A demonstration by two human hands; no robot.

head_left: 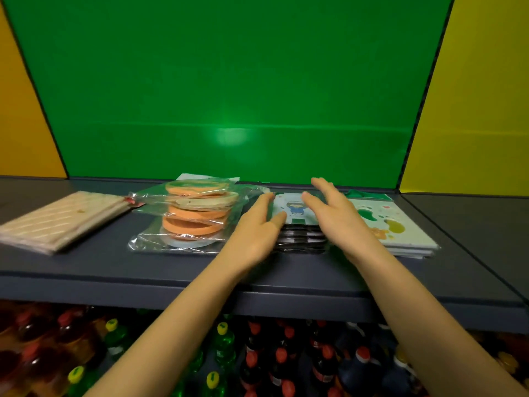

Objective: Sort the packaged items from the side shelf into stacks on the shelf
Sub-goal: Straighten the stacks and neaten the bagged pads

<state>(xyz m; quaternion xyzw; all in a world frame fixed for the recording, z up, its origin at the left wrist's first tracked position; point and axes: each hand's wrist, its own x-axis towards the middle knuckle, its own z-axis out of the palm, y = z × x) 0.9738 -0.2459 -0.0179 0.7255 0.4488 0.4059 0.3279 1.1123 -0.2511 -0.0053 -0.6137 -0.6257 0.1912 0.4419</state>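
Middle pile: a stack of flat packets with dark edges and a pale cartoon-figure front [297, 224] sits midway along the dark grey metal shelf [114, 270], between two other piles.
Left hand [257, 230]: fingers straight and close together, laid against the pile's left side, gripping nothing.
Right hand [337, 216]: fingers straight and fanned apart over the pile's right side. I can't tell if they touch it, and it holds nothing.
Step, I'd say: squaring the pile up from both sides.
Neighbours: clear plastic bags of round orange sponges [197, 216] heaped just to the left, pale square cards splashed with coloured blobs [400, 227] just to the right, and beige striped cloth packs [63, 219] further left.
Risk one: the sponge heap looks uneven and its bags slippery, so a knock from the left wrist could slide the top ones off.
Risk two: a harder push from one side could shear the packets, fanning them towards the shelf's front edge and the capped drink bottles [257, 362] below.
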